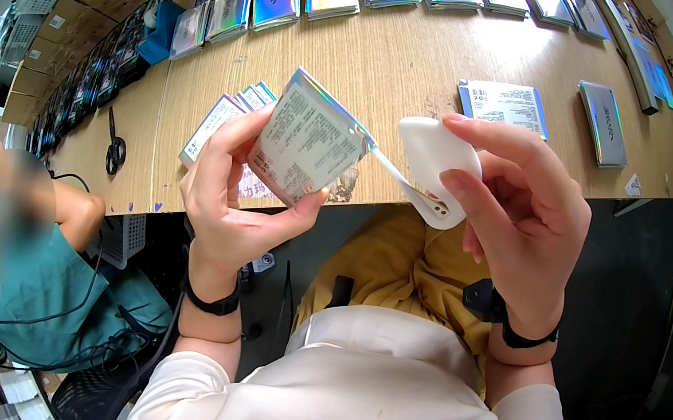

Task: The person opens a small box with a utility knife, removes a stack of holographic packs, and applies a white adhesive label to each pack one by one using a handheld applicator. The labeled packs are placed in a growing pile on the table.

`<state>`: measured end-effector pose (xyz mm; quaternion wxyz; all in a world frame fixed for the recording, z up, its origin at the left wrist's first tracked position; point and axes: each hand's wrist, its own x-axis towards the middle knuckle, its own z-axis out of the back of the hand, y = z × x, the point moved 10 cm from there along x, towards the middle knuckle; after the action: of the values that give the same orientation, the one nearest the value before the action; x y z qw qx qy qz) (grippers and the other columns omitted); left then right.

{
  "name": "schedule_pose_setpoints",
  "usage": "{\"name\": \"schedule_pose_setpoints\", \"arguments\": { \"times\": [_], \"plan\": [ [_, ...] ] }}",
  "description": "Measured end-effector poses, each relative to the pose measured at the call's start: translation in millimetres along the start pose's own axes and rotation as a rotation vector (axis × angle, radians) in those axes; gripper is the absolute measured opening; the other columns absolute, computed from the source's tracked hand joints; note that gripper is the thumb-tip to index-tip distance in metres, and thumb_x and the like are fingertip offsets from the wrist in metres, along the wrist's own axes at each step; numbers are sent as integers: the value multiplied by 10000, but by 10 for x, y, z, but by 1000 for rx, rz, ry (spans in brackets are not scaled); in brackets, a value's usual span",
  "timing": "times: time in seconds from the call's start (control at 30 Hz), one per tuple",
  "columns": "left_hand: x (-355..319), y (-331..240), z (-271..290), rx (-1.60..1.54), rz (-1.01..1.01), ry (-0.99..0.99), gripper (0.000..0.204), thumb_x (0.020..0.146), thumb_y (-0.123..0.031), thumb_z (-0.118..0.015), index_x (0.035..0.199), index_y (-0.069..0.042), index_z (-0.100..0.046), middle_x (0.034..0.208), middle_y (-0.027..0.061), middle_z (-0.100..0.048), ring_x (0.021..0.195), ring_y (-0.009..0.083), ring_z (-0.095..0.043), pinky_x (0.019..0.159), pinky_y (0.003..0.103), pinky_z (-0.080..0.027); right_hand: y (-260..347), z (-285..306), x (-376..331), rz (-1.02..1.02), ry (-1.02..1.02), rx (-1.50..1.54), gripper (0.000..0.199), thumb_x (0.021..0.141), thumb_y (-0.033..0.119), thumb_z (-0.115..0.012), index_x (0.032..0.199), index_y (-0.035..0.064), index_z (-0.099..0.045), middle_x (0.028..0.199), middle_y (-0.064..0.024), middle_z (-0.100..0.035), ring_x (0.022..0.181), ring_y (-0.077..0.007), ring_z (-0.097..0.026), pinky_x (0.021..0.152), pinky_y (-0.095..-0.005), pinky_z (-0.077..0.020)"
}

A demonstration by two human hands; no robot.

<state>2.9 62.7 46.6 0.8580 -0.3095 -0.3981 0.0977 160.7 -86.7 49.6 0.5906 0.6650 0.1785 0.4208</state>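
Silver packet in left hand, rounded white device in right hand

From the wearer's head, the left of two side-by-side fisheye cameras is looking steeply down over the cream shirt and facing forward across the wooden table. The left hand and right hand are showing close up, mid-view, while the table's edges are bending toward the border.

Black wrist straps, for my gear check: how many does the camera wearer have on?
2: one strap around the left wrist, another strap around the right wrist.
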Motion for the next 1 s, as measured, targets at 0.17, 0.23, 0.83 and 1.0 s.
{"name": "schedule_pose_setpoints", "arguments": {
  "times": [0.17, 0.23, 0.83, 1.0],
  "plan": [
    [-27, 98, -110, -191, 194, 50, 782, 622, -33, -817, 1304, 39, -440, 1145, 110, -566, 1051, 180, -571, 932, 303, -467, 9, -49, -18, -4, 34, 29, 305, 829, -87, -627, 1124, -9, -618, 789, -72, -665, 469, 3, -471, 405, -129, -310],
    [-44, 115, -153, -241, 244, 50, 792, 630, -24, -817, 1315, 38, -425, 1163, 109, -551, 1085, 179, -549, 958, 308, -446, 3, -68, -16, -3, 44, 30, 307, 827, -91, -627, 1124, -18, -610, 822, -84, -673, 473, 0, -479, 405, -129, -317],
    [5, -101, -117, -37, 12, -17, 694, 578, -91, -876, 1178, 18, -545, 967, 86, -561, 825, 166, -571, 655, 252, -472, -101, -36, -45, -55, 26, 126, 291, 857, -63, -611, 1133, 31, -623, 707, -20, -638, 485, 2, -483, 416, -149, -336],
    [47, -247, -210, 50, -101, 23, 676, 571, -93, -875, 1159, 15, -560, 919, 97, -594, 792, 175, -584, 615, 249, -480, -157, 11, -41, -99, -12, 117, 267, 879, -47, -589, 1134, 23, -621, 705, -15, -628, 478, 3, -466, 408, -151, -327]
  ]
}}
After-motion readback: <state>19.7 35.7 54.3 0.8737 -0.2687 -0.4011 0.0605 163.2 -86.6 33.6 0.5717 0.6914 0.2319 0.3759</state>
